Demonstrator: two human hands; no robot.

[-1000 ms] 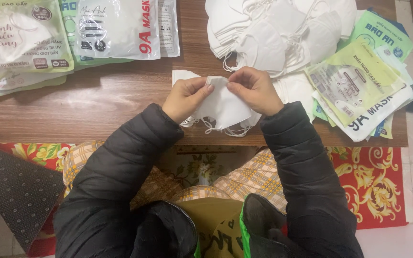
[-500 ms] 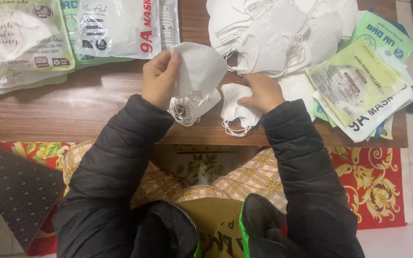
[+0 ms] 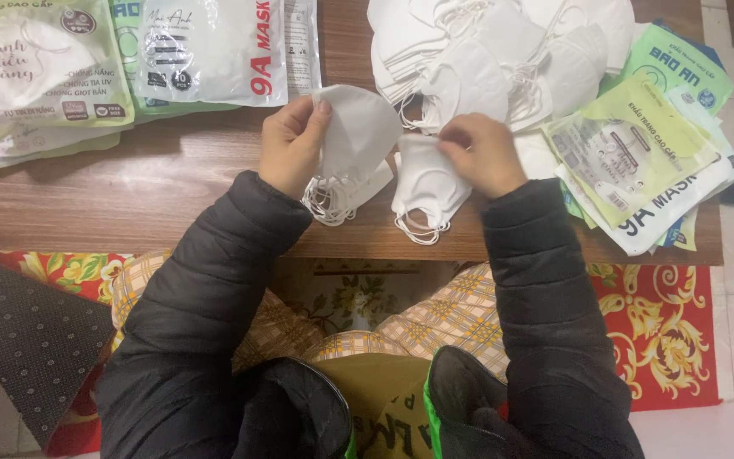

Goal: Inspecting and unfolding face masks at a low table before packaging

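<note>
Your left hand (image 3: 292,144) sits left of your right hand (image 3: 484,153), both over the table (image 3: 129,204). The folded mask (image 3: 357,136) stands between them, touching your left fingers, with its ear loops (image 3: 326,202) hanging below it. Just right of it, under your right hand, the flat mask (image 3: 426,189) lies on the table near its front edge. Behind your right hand lies the heap of loose masks (image 3: 486,51). The empty pouches (image 3: 639,161) lie to its right. The filled packs (image 3: 121,59) lie at the far left, behind your left hand.
</note>
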